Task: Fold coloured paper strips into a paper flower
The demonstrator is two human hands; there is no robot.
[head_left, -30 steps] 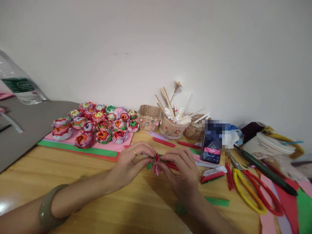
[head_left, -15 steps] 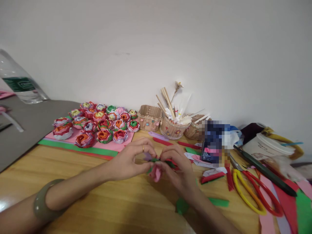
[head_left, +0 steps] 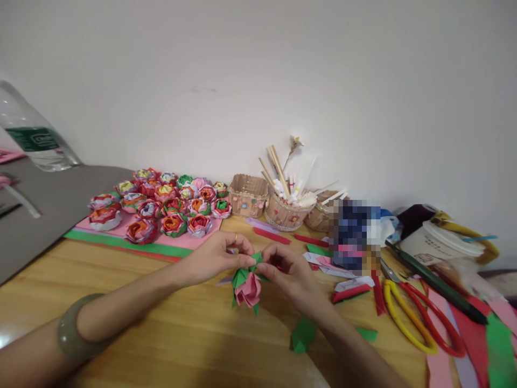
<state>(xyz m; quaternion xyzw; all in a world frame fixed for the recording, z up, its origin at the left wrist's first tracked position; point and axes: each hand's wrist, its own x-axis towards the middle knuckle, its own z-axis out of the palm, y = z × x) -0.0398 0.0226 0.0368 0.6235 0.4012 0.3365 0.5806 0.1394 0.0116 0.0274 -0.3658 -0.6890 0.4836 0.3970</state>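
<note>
Between both hands, low over the wooden table, hangs a folded paper flower (head_left: 247,291) with a pink centre and green outer leaves. My left hand (head_left: 220,257), with a ring on one finger, pinches the green paper at its top left. Thumb and fingers of my right hand (head_left: 288,269) close on the green paper at the top right. Some fingertips are hidden behind the paper. Near my right forearm a green paper piece (head_left: 304,333) lies on the table (head_left: 169,334).
Rows of paper flowers (head_left: 173,224) sit at the back left. Behind my hands stand a woven basket (head_left: 247,195) and a stick-filled basket (head_left: 285,213). Scissors (head_left: 410,318), paper strips and a white tub (head_left: 442,242) are at the right; a bottle (head_left: 40,140) is far left.
The pink and green flower has turned and now shows more of its petals and leaves below my fingers. Both hands have shifted slightly, still pinching the paper.
</note>
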